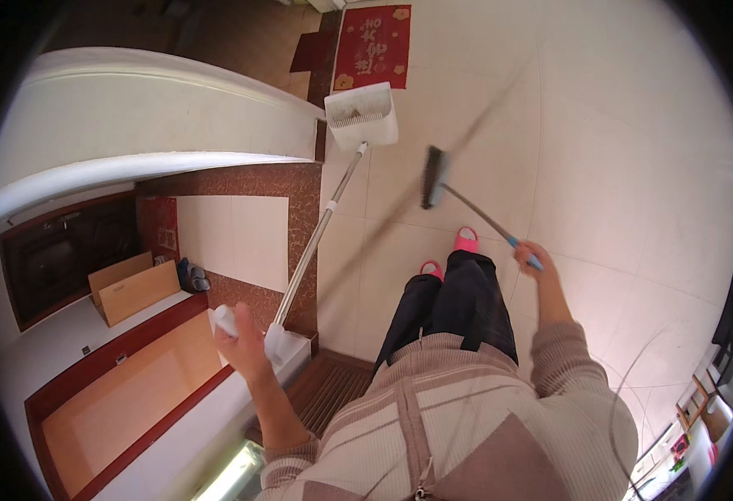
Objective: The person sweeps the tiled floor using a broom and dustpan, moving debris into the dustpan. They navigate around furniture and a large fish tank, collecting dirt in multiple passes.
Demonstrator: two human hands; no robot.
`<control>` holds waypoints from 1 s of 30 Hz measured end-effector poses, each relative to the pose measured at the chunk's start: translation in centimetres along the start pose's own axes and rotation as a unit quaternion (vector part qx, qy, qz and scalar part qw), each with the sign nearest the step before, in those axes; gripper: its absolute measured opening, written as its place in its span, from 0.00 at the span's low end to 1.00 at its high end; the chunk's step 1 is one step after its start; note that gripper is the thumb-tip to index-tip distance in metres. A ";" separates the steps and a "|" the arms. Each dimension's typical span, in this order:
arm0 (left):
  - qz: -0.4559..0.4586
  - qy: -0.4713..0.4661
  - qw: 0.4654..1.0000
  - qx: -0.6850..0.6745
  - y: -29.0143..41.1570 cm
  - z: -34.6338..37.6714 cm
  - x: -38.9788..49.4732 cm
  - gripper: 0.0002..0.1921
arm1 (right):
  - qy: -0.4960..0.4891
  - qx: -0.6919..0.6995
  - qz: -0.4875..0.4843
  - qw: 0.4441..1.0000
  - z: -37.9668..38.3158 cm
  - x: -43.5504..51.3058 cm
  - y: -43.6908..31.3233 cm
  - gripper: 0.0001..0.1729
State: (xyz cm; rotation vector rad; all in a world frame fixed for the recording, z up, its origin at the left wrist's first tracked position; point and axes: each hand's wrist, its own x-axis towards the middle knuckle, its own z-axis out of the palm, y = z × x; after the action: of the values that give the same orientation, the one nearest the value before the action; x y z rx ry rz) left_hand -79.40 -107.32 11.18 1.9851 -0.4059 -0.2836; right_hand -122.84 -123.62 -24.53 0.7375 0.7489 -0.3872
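Note:
My right hand (532,253) is closed around the blue grip of a broom (479,216). The blurred broom head (434,177), with dark bristles, is ahead of my feet. On my left, a white long-handled dustpan (366,119) has its toothed pan near the red doormat, with dirt visible inside. Its metal pole slants back to a white grip (274,344) beside my left wrist. My left hand (244,341) is raised with its fingers around a small white object (224,320). I cannot tell whether that object belongs to the dustpan handle.
The red doormat (373,47) bears writing by a doorway. A white wall (172,113) juts in from the left. Beyond are an open cardboard box (140,291), shoes (196,275) and a dark door (66,250). Pale tiles (592,188) cover the floor around my pink slippers (466,239).

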 end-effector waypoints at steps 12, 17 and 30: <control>-0.021 -0.058 0.998 -0.018 -3.6 6.6 7.2 0.14 | 0.182 -0.242 -0.175 0.937 1.6 -5.5 4.6 0.07; -0.031 -0.102 0.993 -0.049 -3.6 5.9 12.7 0.13 | 0.124 -0.216 -0.138 0.959 7.4 1.5 11.9 0.09; 0.058 -0.112 0.991 -0.032 2.2 6.1 19.7 0.12 | 0.011 -0.184 0.080 0.980 26.2 27.3 16.8 0.15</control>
State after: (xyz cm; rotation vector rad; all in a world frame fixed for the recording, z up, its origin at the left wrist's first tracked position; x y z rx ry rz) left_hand -63.95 -121.17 10.19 1.8649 -0.6463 -0.4416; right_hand -82.48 -132.71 -23.52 0.4486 0.7493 -0.0880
